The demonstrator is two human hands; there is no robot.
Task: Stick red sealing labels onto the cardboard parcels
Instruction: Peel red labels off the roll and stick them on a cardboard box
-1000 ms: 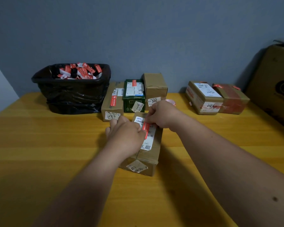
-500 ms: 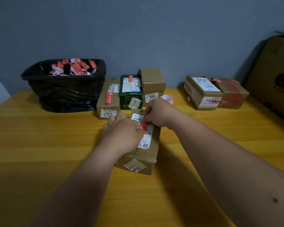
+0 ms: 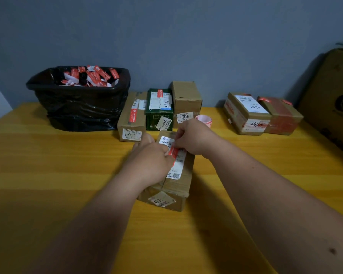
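Note:
A brown cardboard parcel (image 3: 181,181) lies lengthwise in the middle of the yellow table (image 3: 48,175), with a white shipping label on top. A red sealing label (image 3: 174,153) lies across that white label. My left hand (image 3: 151,157) rests on the parcel's left top, fingers curled, fingertips at the red label's lower end. My right hand (image 3: 192,138) pinches the red label's upper end over the parcel's far part. A pink roll of labels (image 3: 204,119) stands just behind my right hand.
A bin lined with a black bag (image 3: 79,99), full of red and white label scraps, stands at the back left. Three parcels (image 3: 160,107) stand behind the worked one, two more (image 3: 261,113) at the back right. A large brown box (image 3: 333,99) leans at the far right.
Both hands stay on the parcel at the red label, shifting only slightly. The camera view has tilted a little.

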